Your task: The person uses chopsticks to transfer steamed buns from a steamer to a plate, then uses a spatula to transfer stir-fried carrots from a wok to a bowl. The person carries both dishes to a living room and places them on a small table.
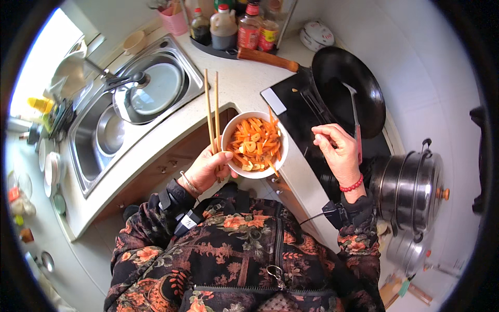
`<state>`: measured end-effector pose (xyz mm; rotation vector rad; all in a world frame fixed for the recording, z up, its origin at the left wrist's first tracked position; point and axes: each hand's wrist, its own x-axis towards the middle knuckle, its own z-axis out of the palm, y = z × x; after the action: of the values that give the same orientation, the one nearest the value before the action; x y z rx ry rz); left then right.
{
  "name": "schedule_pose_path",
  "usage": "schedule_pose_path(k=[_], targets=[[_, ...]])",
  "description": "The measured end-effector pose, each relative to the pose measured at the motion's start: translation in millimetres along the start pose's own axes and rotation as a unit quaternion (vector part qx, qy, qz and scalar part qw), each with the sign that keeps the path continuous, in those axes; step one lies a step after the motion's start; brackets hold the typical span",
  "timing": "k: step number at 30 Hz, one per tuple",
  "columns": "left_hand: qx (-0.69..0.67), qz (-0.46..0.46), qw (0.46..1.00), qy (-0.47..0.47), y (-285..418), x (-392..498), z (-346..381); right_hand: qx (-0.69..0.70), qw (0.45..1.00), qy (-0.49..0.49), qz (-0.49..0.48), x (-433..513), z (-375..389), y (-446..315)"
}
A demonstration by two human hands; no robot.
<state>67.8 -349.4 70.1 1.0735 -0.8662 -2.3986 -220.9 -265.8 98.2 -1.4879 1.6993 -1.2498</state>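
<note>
My left hand (212, 163) holds a white bowl (285, 146) by its left rim, together with a pair of wooden chopsticks (210, 113) that point away from me. In the bowl lie cut carrot strips (259, 132) with pale slices among them. Over the near part of the black cooktop (290, 91) is my right hand (335, 150), its fingers curled and nothing seen between them. Beyond it a black wok (347, 78) with a wooden handle rests tilted on the cooktop. A spatula (355, 113) lies in the wok, its reddish handle partly behind my right hand.
A steel double sink (89, 144) with a glass lid (156, 89) and a metal basin (111, 130) is at the left. Sauce bottles (223, 27) stand on a rack at the back. A steel steamer pot (401, 191) stands right of my right wrist. A lidded enamel pot (317, 35) is behind the wok.
</note>
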Motion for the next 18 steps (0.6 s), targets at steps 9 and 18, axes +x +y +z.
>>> schedule_pose_path(k=[9,18], targets=[[-0.02,-0.02,1.0,-0.01,0,-1,7,-0.144,0.915,-0.253,-0.279,75,18,-74],[0.017,-0.055,0.995,-0.076,-18,19,22,-0.368,0.755,-0.412,-0.352,100,86,-87]])
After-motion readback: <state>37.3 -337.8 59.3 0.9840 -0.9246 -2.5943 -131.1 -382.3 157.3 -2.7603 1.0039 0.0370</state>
